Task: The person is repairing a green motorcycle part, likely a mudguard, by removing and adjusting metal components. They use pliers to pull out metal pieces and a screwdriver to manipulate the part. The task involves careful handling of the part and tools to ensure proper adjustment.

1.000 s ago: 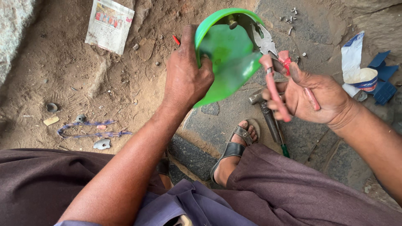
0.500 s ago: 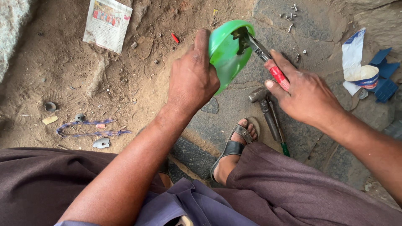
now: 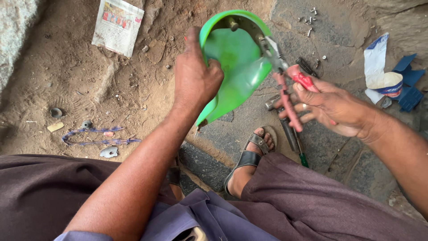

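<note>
Your left hand (image 3: 196, 78) clenched round edge of curved bright-green plastic guard (image 3: 236, 67), held up above stone slab (image 3: 267, 107). Your right hand (image 3: 332, 107) grips red-handled metal pliers (image 3: 285, 76), nose biting bolt at guard's upper rim. Risk: pliers slip off bolt, jab your left fingers (image 3: 214, 67) close by. Thin plastic may crack if you twist hard. Loose small screws (image 3: 310, 20) on ground easily lost in dirt. Sandalled foot (image 3: 249, 156) directly below; dropped tool lands there.
</note>
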